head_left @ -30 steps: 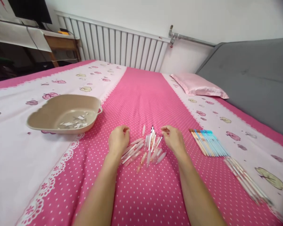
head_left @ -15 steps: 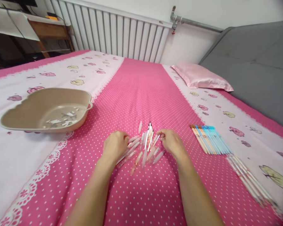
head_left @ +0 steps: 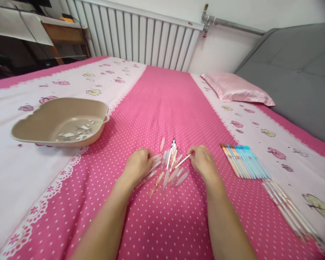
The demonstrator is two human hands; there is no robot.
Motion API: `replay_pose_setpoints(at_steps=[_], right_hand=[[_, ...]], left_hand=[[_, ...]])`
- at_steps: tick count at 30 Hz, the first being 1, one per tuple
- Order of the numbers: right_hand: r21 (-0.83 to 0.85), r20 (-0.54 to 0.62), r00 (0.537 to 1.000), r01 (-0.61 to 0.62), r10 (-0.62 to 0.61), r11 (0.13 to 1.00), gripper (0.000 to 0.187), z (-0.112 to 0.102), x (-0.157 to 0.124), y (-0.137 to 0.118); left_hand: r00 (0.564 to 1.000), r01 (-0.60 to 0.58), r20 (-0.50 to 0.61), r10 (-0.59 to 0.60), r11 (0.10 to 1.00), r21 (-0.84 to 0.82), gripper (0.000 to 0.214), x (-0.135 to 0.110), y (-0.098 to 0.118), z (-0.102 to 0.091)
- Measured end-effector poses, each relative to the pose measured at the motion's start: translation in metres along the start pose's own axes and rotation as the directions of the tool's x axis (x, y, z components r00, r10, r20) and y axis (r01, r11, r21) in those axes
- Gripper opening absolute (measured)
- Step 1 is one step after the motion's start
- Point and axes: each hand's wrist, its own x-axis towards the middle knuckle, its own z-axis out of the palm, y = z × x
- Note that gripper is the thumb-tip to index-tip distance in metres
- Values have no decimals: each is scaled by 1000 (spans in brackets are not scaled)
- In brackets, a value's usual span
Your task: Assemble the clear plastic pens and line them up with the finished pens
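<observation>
A loose heap of pen parts lies between my hands on the pink dotted bedspread: white refills (head_left: 169, 156), translucent pink pen caps (head_left: 182, 179) and a flower-patterned pen barrel (head_left: 157, 184). My right hand (head_left: 202, 160) pinches a white pen refill (head_left: 183, 161) by its upper end, the other end slanting down to the heap. On the left edge of the heap, my left hand (head_left: 139, 164) has curled fingers closed at the end of a pale pink pen cap (head_left: 157, 157); its fingertips are partly hidden. One pink cap (head_left: 162, 144) lies apart beyond the heap.
A beige basin (head_left: 56, 121) with small white and grey pieces stands at left. To the right lie a row of blue and peach pens (head_left: 245, 161) and a bundle of pale pens (head_left: 291, 209). A pink pillow (head_left: 237, 88) rests by the grey headboard (head_left: 295, 65).
My right hand has drawn the white refill up and right, partly out of the heap. My left hand has closed in on the pale pink cap. The view has shifted slightly.
</observation>
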Motion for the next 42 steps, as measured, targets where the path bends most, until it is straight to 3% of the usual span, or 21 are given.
replay_pose_setpoints(at_steps=[4,8,10,14,16,19,24,29,42], right_hand=[[70,-38,998,-45,48,997,19,-13,-1,1],[321,-29,994,-90,105,943,12,-21,0,-3],[489,-54,994,-59,98,870,12,-23,1,-6],[781,-103,992,39,68,623,25,-27,-2,-15],[837,-154,985,88,78,540,36,-32,-6,-21],[854,-230,968,150,103,498,50,-44,-15,-31],[830,-297,952,221,69,513,67,-61,-30,-44],[802,-289,957,235,12,550,62,-64,-36,-49],[698,-256,965,230,-63,679,57,-63,-38,-50]], left_hand=[[999,15,-39,-17,999,-37,17,1,-1,2],[988,21,-150,-44,988,-151,14,2,-1,2],[974,-14,-224,-42,971,-240,16,2,0,2],[948,-124,-317,-9,910,-396,20,1,6,2],[942,-186,-334,31,877,-444,21,-1,11,4],[938,-264,-329,105,832,-488,21,-4,19,10],[920,-364,-312,239,817,-448,23,-10,30,18],[907,-412,-271,323,815,-408,24,-14,36,17],[905,-418,-251,344,828,-372,19,-15,35,15]])
